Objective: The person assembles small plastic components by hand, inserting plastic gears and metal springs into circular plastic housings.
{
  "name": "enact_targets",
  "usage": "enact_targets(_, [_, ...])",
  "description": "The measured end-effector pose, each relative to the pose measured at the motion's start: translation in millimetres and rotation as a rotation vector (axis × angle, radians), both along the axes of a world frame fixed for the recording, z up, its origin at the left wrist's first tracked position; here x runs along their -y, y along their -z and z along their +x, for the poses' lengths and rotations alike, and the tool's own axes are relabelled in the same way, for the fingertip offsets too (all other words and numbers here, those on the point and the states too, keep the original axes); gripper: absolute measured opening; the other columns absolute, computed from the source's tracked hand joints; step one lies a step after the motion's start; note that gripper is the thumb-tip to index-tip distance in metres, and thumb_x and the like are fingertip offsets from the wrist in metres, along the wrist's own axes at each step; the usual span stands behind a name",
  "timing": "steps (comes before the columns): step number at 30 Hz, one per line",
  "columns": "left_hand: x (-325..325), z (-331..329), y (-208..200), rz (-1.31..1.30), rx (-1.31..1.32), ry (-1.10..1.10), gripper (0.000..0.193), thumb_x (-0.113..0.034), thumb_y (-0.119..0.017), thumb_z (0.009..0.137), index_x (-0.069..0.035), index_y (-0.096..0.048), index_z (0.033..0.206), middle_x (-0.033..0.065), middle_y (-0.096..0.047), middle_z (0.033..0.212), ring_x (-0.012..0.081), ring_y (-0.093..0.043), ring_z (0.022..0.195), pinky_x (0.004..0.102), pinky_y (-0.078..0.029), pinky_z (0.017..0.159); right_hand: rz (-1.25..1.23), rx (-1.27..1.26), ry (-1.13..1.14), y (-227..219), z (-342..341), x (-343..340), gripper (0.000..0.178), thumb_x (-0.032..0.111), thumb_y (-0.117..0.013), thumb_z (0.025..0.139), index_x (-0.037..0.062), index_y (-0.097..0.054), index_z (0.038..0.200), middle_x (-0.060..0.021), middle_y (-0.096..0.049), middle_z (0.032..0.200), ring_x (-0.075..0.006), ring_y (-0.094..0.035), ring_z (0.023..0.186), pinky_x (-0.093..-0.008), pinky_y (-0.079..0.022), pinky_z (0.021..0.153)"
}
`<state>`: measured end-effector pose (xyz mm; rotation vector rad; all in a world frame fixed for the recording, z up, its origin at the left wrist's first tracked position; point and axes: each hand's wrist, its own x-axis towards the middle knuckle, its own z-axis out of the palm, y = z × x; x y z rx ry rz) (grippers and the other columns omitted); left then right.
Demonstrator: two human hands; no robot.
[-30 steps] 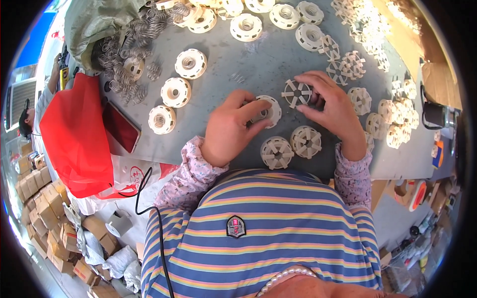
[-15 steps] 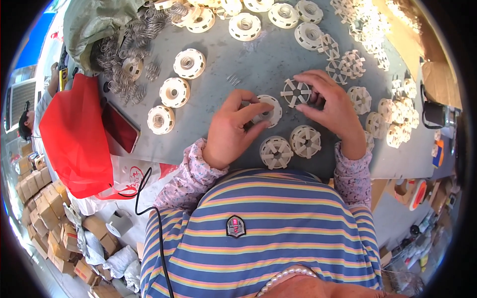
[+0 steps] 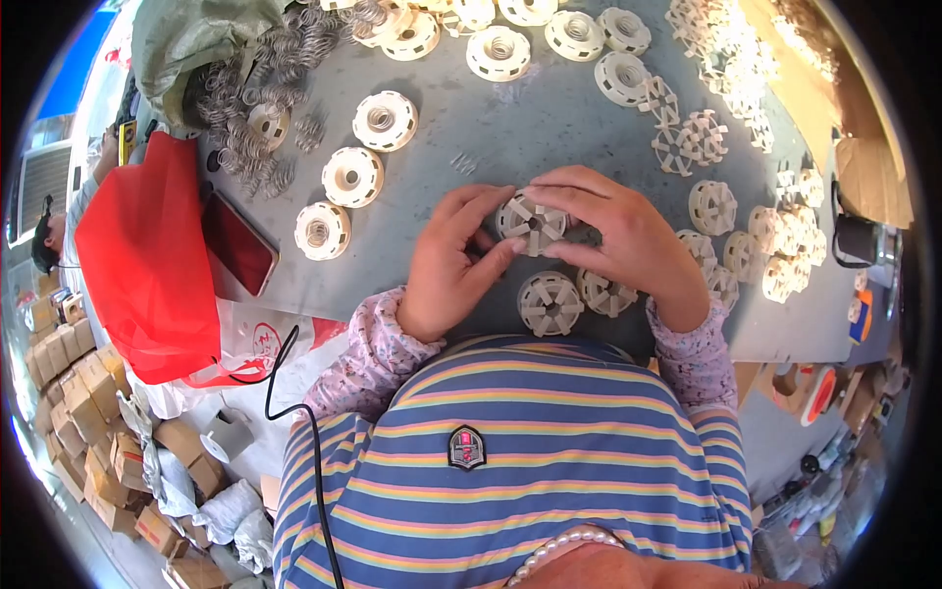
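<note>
Between my two hands is a white plastic spoked ring [image 3: 536, 222], set on a round white slotted disc that it mostly covers. My left hand [image 3: 449, 265] grips the near-left rim with thumb and fingers. From the far and right side, my right hand [image 3: 620, 228] pinches the spoked ring, fingers on the far edge and thumb close to the near edge. Two similar spoked assemblies lie close to my body; the left one [image 3: 549, 303] is in plain sight, the other [image 3: 605, 293] partly under my right hand. A small loose spring [image 3: 464, 163] rests beyond my left hand.
Three white discs, such as this one [image 3: 352, 177], line the left, with more along the far side. A heap of metal springs [image 3: 245, 128] spills from a green sack [image 3: 191, 49]. Spoked parts [image 3: 712, 207] crowd the right. A phone [image 3: 240, 243] lies beside a red bag [image 3: 147, 265].
My right hand has moved left and brought the spoked ring onto the disc held by my left hand. Before, the ring was apart from it, to the right.
</note>
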<state>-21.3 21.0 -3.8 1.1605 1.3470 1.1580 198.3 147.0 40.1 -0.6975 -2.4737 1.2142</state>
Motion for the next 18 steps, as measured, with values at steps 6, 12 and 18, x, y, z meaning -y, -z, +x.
enact_targets(6, [-0.2,5.0,1.1,-0.005,0.012,-0.011,0.051,0.004,-0.075,0.097,0.000,-0.065,0.146,0.0142,-0.058,0.138,0.0098,-0.069,0.076,0.0250,-0.057,0.066,0.087,0.015,-0.016,3.1,-6.0,6.6,0.057,0.007,-0.086,0.082,0.0037,-0.070,0.137,-0.0110,-0.068,0.135,-0.0344,-0.072,0.112,-0.0426,-0.060,0.094])
enact_targets(12, [-2.3,-1.0,0.0,-0.061,0.058,-0.006,0.054,0.003,-0.074,0.095,-0.002,-0.063,0.148,0.0110,-0.059,0.134,0.0103,-0.069,0.083,0.0266,-0.059,0.072,0.026,0.064,0.013,4.5,-7.8,8.3,0.063,0.009,-0.089,0.079,0.0087,-0.069,0.139,-0.0103,-0.068,0.134,-0.0363,-0.070,0.114,-0.0442,-0.059,0.095])
enact_targets(18, [-4.7,3.5,-23.5,-0.095,0.354,0.019,0.059,0.001,-0.072,0.097,-0.001,-0.053,0.153,0.0081,-0.062,0.137,0.0126,-0.065,0.117,0.0309,-0.057,0.097,0.236,-0.107,-0.033,-15.8,-6.8,4.2,0.071,0.011,-0.092,0.074,0.0146,-0.068,0.140,-0.0063,-0.069,0.139,-0.0327,-0.069,0.119,-0.0459,-0.055,0.103])
